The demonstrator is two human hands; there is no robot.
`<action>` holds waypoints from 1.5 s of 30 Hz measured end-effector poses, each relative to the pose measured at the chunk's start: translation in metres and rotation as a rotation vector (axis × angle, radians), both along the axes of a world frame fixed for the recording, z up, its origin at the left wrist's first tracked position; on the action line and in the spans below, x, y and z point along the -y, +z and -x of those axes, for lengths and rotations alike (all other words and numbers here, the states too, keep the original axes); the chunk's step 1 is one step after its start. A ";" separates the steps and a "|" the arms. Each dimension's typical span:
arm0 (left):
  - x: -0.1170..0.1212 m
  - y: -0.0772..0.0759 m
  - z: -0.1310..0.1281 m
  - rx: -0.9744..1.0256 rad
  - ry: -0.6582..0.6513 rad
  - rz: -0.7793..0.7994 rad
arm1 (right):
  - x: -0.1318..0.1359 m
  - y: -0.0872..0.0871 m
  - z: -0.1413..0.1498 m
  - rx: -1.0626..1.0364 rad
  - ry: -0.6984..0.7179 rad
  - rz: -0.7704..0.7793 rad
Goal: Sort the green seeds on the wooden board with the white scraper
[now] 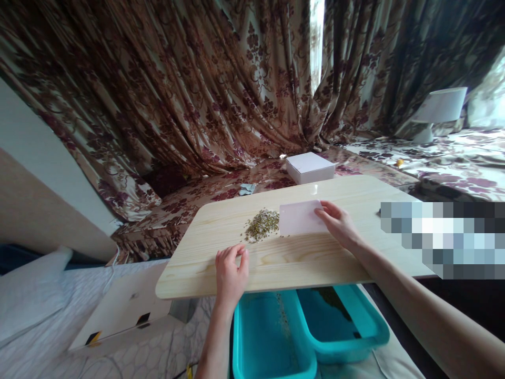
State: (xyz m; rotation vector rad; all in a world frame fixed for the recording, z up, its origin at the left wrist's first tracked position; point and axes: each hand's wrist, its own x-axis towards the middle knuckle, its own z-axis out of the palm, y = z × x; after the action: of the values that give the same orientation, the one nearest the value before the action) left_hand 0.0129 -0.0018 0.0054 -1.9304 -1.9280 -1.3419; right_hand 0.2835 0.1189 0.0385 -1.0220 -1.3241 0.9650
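Note:
My right hand [340,223] grips a thin white rectangular plastic scraper-like sheet [300,218] by its right edge, thumb and fingers on either side. The sheet stands tilted on the light wooden tabletop [292,263]. Its left edge meets a pile of small green and whitish grains [262,225], with a few loose ones scattered about. My left hand [232,269] rests at the near edge of the tabletop, below the pile. Its fingers are curled loosely toward the thumb, and nothing shows in them.
Under the near edge sit two turquoise tubs [274,337], the right one [347,347] with dark green material inside. A white box [310,167] stands behind the table. A blurred patch [442,237] covers the right end. A white carton [122,302] lies at left; a lamp [442,108] stands far right.

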 end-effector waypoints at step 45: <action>0.000 0.001 -0.001 -0.002 0.009 0.006 | -0.006 -0.006 0.005 0.024 0.110 -0.021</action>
State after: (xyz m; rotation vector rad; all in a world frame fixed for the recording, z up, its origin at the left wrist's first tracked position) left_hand 0.0134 -0.0023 0.0068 -1.9233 -1.9399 -1.3327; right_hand 0.2788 0.1249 0.0322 -0.9556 -1.4197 1.0215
